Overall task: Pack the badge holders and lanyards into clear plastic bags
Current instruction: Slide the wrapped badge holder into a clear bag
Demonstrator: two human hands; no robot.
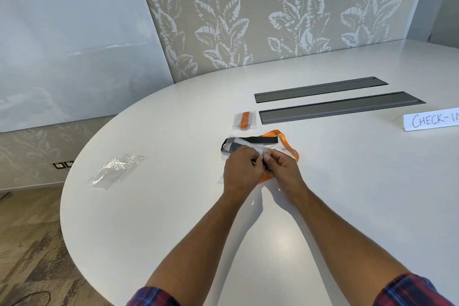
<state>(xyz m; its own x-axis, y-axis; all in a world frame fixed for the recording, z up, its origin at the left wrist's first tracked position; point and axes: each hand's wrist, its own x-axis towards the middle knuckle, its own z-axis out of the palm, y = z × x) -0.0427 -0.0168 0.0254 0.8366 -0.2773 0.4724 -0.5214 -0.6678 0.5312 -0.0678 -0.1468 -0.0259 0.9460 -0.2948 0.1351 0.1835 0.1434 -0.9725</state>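
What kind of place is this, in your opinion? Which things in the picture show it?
Probably an office meeting room set up for event check-in. A large white table has two grey cable-slot covers set into it, a handwritten "CHECK-IN" sign stands at the right, and a leaf-pattern wall panel is behind.

White round table [173, 206], leaf-patterned wall [248, 7], glass panel [62, 32], wood-look floor [29, 243]

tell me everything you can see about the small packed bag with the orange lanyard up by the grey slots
The small packed bag is a clear, glossy plastic pouch lying flat on the white table. Inside is a folded orange strap, running lengthwise. It sits just left of the nearer grey slot, beyond both hands, touched by nothing but the table.
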